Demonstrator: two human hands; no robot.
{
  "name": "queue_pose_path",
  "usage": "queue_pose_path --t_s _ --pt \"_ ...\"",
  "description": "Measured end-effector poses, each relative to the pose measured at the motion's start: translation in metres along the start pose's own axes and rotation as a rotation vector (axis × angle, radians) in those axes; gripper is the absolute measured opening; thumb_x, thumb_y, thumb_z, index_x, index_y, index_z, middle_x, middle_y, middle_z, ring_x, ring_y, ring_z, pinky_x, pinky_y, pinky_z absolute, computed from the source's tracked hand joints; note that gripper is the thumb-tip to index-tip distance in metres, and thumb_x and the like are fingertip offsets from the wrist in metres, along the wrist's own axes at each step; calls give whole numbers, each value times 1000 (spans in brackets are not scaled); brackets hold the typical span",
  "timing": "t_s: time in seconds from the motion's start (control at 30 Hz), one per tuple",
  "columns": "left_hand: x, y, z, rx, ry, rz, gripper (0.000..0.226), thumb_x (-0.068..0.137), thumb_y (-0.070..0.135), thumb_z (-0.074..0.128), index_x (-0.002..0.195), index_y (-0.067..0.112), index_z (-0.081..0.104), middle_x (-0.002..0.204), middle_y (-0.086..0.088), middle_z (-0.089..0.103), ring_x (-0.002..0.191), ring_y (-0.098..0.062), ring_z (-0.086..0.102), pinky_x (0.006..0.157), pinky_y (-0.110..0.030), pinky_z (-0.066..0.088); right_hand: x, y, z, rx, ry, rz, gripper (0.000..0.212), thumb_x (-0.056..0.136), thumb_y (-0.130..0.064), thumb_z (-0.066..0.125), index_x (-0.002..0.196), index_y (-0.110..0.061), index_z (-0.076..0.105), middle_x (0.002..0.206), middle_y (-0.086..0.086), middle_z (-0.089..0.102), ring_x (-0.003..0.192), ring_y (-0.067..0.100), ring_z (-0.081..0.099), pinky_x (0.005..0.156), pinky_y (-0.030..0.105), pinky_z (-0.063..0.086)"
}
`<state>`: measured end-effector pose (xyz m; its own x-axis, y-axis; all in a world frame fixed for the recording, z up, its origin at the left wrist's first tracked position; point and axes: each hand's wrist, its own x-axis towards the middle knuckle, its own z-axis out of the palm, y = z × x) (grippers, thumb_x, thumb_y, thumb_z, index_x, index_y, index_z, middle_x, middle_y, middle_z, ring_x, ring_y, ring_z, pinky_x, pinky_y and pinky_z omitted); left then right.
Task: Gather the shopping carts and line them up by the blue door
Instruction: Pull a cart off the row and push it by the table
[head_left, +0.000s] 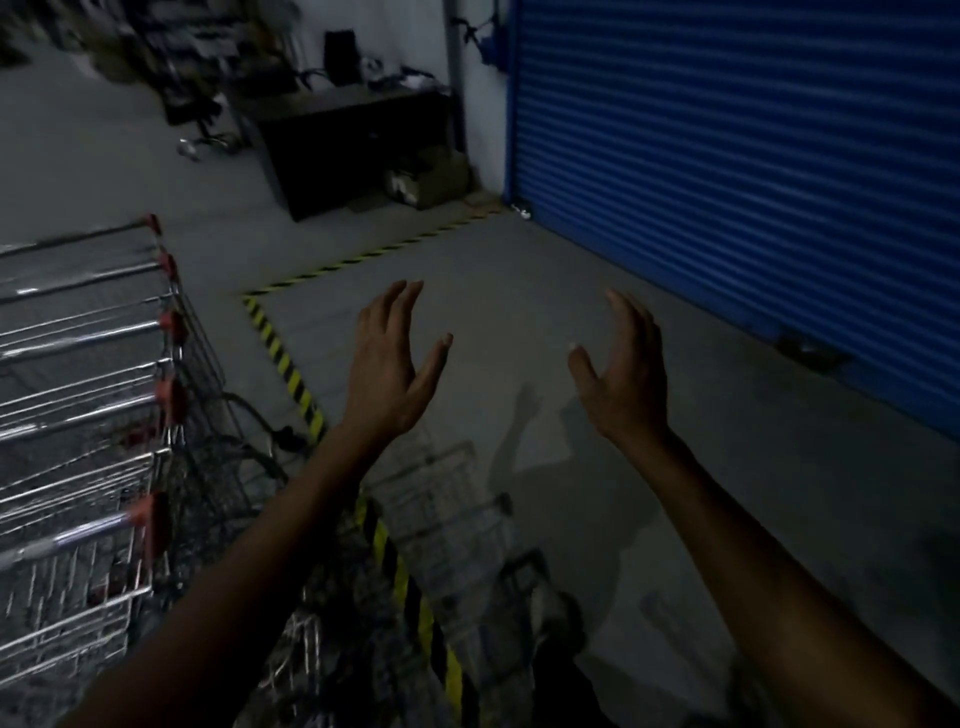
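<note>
Your left grip (387, 364) and right grip (623, 374): released, empty.
Nested shopping carts (78, 395) stand to your left, the blue roller door (727, 182) right.

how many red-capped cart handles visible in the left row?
5, all in the nested row at left: farthest handle, second handle, third handle, fourth handle, nearest handle. More may be hidden beyond the frame edge.

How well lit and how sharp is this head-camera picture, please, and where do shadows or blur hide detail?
Head view: dim overall, the blue door brightest. The left hand and right hand cast soft shadows on the floor. The shopping carts catch glints on their handles, while the desk and the clutter at top left are smeared by blur.
</note>
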<state>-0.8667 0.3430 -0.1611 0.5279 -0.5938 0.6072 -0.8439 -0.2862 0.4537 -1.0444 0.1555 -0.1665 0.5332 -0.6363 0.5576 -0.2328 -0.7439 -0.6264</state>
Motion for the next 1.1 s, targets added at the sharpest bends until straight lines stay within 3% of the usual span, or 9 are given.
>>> queue_pose_path --t_s 0.13,0.33,0.53,1.0,1.1 --pt "74 -43 30 93 22 -17 66 102 51 39 155 12 31 160 -11 31 145 -32 29 114 -46 31 86 26 48 33 -43 -37 71 91 -25 65 152 -13 33 155 10 35 138 26 35 102 30 30" --pt "195 -88 72 170 77 -29 67 103 51 38 156 11 29 161 -14 29 146 -35 27 116 -53 27 226 42 110 86 -127 -208 74 86 -31 61 152 -12 33 151 10 41 135 28 39 100 34 39" --pt "257 -144 91 236 145 -113 65 103 47 41 153 7 33 158 -17 32 141 -35 30 111 -57 33 330 36 186 167 -176 -292 74 90 -30 63 154 -13 30 153 11 38 138 28 37 107 38 36" --pt "412 -427 91 333 324 -302 63 102 48 42 150 8 38 156 -18 34 136 -36 35 107 -50 38 521 -7 489 260 -344 -402 73 95 -28 63 156 -16 26 157 9 32 143 26 31 110 40 35" --pt "451 -490 68 353 356 -332 63 101 46 46 150 8 38 154 -18 35 136 -35 35 107 -49 39 575 -36 558 296 -357 -413 73 94 -28 63 155 -16 26 157 9 33 143 27 32 111 47 38"
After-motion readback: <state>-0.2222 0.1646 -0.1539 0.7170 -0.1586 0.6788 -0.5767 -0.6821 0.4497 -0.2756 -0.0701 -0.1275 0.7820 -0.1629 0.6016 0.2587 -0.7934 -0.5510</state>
